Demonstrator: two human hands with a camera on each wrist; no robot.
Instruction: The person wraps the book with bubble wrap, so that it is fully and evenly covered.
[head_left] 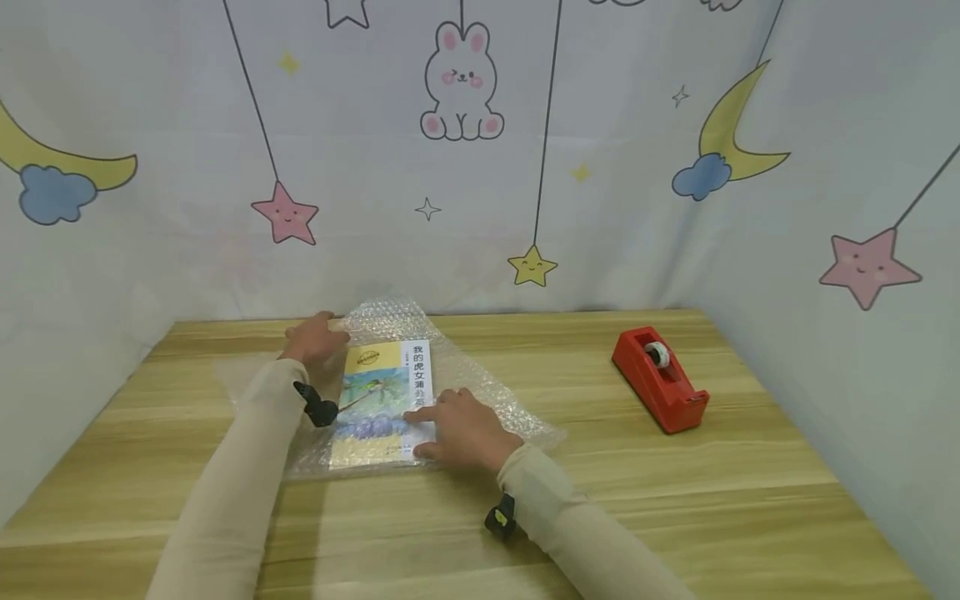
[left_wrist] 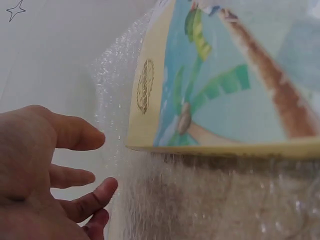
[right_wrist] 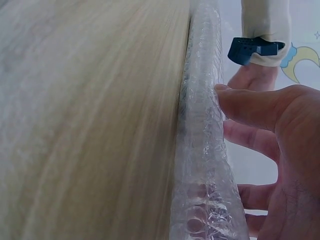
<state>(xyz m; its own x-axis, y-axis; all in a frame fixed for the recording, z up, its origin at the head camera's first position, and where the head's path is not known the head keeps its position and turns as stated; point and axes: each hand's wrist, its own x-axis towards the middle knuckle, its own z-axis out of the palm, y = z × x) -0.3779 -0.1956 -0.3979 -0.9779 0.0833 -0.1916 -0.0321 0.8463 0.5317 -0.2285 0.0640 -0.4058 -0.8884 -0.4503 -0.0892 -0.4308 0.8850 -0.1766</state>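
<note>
A paperback book with a palm-tree picture and a white strip of printed characters lies face up among clear bubble wrap. My left hand is at the book's far left corner. In the left wrist view, that hand has its fingers loosely bent beside the bubble wrap, with nothing held between them. Over the book's near right part, my right hand rests with fingers spread and the index finger extended. In the right wrist view, its thumb touches the bubble wrap's near edge.
A red tape dispenser with a roll of tape stands on the right of the wood-grain table. A white cloth backdrop with printed stars, moons and a rabbit rises behind the table and along its sides.
</note>
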